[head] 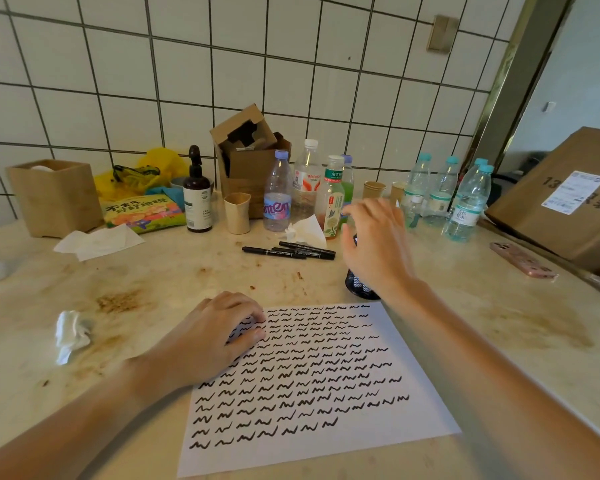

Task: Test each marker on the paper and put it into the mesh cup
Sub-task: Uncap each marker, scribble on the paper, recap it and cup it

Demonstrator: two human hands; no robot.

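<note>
White tiles backed the stained counter (465, 306). Three markers (291, 251) lay together just beyond my right hand's (374, 244) fingertips, toward the left. One paper (312, 382) lay under my left hand (219, 337), whose curled fingers pressed its corner, gripping nothing. My right hand hovered, fingers loosely spread and empty, over one cup (359, 287), mostly hidden.

1. Open stretch of stained beige stone counter (160, 271) between the white scribbled-on paper sheet (413, 403) and the back clutter.
2. Three black markers (288, 250) lie loose in that lane.
3. Behind them, a wall of clear plastic bottles (278, 195) and a beige cup (237, 213).
4. Black mesh cup (357, 285) is mostly covered by the right hand (378, 244).
5. Crumpled white tissue (71, 336) sits left of the sheet.
</note>
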